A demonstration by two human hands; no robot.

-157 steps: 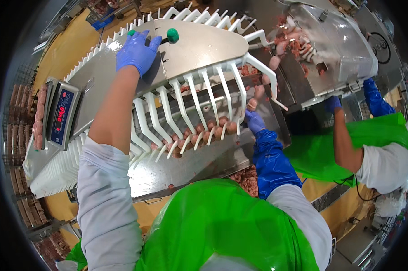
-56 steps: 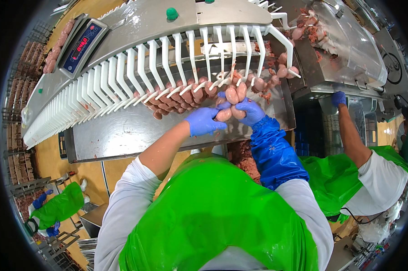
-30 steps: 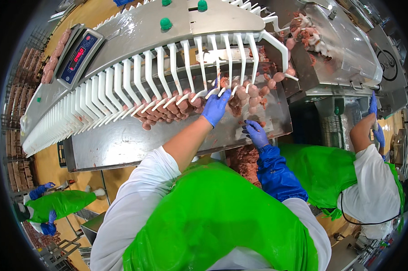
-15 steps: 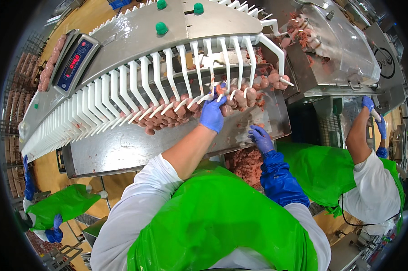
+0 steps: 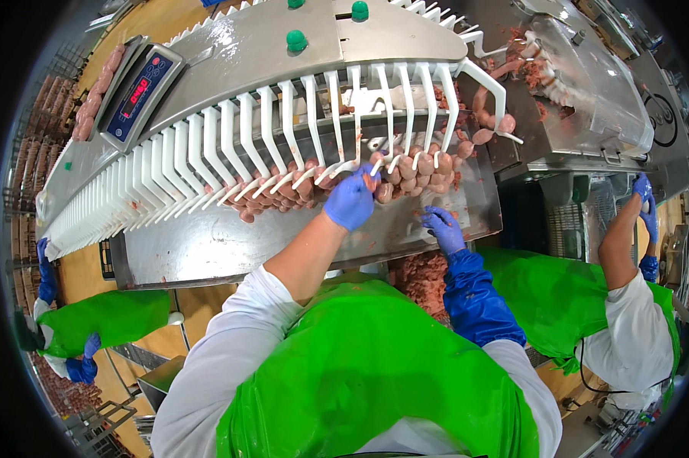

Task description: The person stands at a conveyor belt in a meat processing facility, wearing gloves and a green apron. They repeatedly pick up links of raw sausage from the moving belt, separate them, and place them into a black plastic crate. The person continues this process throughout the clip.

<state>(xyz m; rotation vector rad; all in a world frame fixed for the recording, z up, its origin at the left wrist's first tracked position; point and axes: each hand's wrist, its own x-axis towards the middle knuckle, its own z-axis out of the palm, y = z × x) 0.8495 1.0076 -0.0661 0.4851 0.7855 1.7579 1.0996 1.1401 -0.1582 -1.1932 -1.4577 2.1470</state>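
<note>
My left hand, in a blue glove, is closed at the tips of the white hooks. Between its fingers is a small reddish-orange scrap of sausage. Linked raw sausages hang in bunches on the hooks to its left, and another bunch hangs just to its right. My right hand, also gloved in blue, hovers over the steel tray below that bunch. Its fingers are apart, slightly bent, and hold nothing.
A steel machine with meat bits stands at the right, a sausage strand running from it to the hooks. A scale sits at the left. Ground meat lies below the tray. Co-workers in green aprons are at both sides.
My left hand has drawn back slightly from the hooks with the reddish scrap. More of the strand shows at the machine. The whole view has shifted a little.
</note>
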